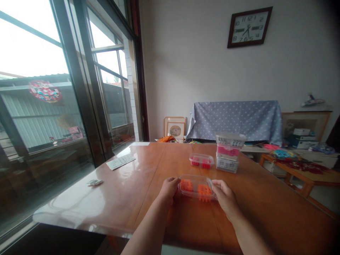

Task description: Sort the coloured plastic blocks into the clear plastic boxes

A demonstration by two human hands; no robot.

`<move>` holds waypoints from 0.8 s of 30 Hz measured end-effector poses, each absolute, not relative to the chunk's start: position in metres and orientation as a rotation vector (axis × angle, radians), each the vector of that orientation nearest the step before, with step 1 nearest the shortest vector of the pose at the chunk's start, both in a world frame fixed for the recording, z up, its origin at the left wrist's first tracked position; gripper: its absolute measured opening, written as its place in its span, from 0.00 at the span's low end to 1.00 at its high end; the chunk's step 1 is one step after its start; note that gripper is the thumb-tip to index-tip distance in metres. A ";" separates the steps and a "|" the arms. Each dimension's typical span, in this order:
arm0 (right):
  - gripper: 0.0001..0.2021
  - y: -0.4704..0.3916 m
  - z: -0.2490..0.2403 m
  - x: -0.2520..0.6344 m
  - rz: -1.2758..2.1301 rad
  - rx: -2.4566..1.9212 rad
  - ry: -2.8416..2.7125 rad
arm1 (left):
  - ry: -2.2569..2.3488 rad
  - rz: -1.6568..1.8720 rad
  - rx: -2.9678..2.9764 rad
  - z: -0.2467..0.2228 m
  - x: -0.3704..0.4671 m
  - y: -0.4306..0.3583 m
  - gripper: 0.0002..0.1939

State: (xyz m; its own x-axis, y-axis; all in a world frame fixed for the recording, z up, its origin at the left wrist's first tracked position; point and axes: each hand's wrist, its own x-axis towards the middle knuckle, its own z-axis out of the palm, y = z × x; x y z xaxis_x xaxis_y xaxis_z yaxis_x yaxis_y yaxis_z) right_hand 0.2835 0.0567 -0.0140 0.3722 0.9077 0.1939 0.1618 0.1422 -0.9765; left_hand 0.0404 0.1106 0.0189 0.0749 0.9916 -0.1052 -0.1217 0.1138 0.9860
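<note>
A clear plastic container (196,180) with two orange blocks of pieces inside is held between both hands over the wooden table (148,170). My left hand (170,189) grips its left end, with fingers closed on the rim. At the right end, my right hand (224,194) pinches the rim between thumb and fingers. Just beyond it, a second clear container (201,161) holds pinkish-red pieces. To the right of that one stands a stack of clear boxes (227,152), with a bright pink layer in the middle.
On the table's left side lie a white card (121,161) and a small crumpled packet (95,182). Large windows border the left. Behind the table are a blue dotted cloth (236,120) and framed pictures; a low side table (305,170) stands at right.
</note>
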 end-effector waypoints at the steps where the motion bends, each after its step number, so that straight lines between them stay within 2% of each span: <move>1: 0.18 0.056 -0.014 0.283 0.730 -1.333 -1.080 | 1.117 1.132 1.066 0.020 0.040 0.111 0.10; 16: 0.20 0.061 -0.019 0.283 0.688 -1.348 -1.092 | 1.148 1.146 1.065 0.016 0.043 0.113 0.10; 24: 0.19 0.054 -0.008 0.283 0.751 -1.288 -0.923 | 1.193 1.199 1.118 0.015 0.041 0.106 0.18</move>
State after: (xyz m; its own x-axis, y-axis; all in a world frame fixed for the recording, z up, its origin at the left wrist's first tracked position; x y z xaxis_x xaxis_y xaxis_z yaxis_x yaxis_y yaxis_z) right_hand 0.2830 0.0539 -0.0076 0.4558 0.8780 0.1460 0.0361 0.1456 -0.9887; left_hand 0.0413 0.1055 0.0155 -0.0024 0.9983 -0.0580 -0.0630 0.0578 0.9963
